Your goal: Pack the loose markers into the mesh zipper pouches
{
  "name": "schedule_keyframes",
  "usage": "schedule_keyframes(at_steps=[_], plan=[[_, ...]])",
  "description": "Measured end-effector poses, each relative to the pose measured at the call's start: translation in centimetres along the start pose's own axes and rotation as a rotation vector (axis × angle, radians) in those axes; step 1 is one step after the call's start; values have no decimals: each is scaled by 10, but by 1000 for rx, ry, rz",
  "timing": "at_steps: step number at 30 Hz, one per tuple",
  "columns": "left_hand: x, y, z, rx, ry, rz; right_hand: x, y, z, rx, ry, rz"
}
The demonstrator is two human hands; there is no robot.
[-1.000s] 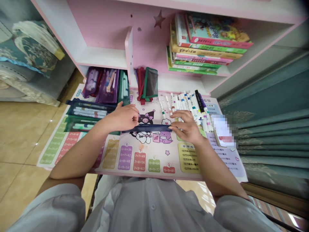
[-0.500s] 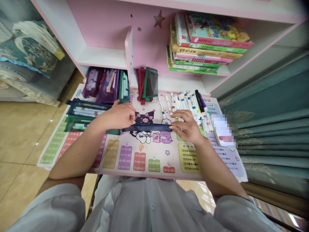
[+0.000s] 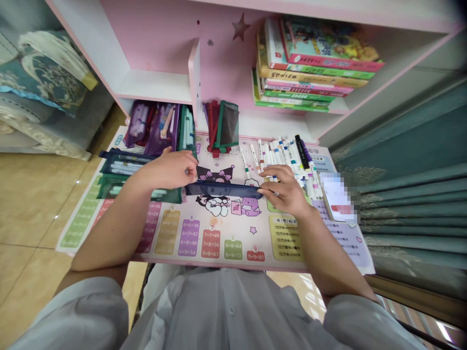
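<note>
While the right hand pinches a navy pencil pouch, the left hand touches its far end, grip unclear.

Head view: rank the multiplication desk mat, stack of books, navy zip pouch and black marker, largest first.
Multiplication desk mat, stack of books, navy zip pouch, black marker. The pouch shows nearly edge-on, so its rank is less sure.

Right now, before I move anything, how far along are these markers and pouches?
Done: the filled pouches at the left already hold markers. In hand: the right hand grips one end of a dark blue pouch, and the left hand is close to its other end. Left: the loose markers lie in a heap at the right, outside any pouch.
</note>
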State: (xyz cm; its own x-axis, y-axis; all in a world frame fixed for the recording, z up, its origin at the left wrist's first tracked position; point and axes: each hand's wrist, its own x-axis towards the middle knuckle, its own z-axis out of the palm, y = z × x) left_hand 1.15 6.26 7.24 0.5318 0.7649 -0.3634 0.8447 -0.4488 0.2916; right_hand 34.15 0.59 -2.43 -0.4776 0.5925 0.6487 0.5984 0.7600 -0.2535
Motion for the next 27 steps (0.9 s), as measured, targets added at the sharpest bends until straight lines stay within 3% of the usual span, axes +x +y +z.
schedule_keyframes(at_steps=[7, 27], plan=[[0, -7, -2, -2, -41, 0, 0, 1, 0, 4, -27, 49], [1, -24, -4, 22, 4, 56, -2, 6, -2, 12, -27, 54]])
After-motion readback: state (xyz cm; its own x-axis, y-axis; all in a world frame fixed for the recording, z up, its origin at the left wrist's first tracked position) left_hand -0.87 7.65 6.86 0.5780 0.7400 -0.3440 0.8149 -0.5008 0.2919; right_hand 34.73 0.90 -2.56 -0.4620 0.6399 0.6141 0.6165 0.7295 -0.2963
